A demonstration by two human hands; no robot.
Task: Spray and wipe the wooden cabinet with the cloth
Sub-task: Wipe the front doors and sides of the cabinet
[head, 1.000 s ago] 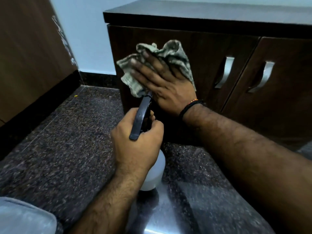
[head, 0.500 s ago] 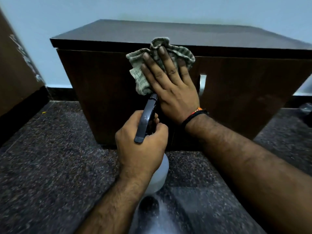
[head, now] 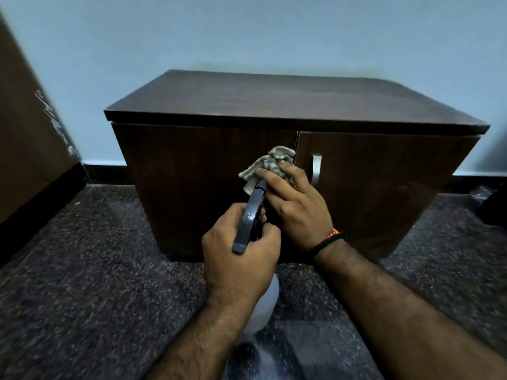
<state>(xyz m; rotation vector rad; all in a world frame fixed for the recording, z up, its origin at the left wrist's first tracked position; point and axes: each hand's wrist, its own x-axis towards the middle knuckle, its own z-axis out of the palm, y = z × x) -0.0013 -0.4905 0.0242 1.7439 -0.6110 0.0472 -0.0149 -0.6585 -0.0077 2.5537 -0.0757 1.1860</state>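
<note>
A low dark wooden cabinet (head: pixel 192 171) with two doors stands against the pale wall. My right hand (head: pixel 296 207) holds a crumpled greenish cloth (head: pixel 270 164) against the left door, close to the gap between the doors. Just below it, my left hand (head: pixel 238 259) grips a spray bottle (head: pixel 263 305) with a white body and a dark trigger head (head: pixel 251 215), the nozzle pointing at the cloth. A silver handle (head: pixel 316 168) shows on the right door; the left door's handle is hidden behind my hand and the cloth.
The floor (head: pixel 96 270) is dark speckled stone. A brown wooden panel (head: pixel 24 138) with a black skirting runs along the left. A dark object (head: pixel 493 207) lies on the floor at the far right edge.
The view has pulled back and up, so the whole cabinet top now shows. My right hand with the cloth has slid down the door from the top edge to mid height.
</note>
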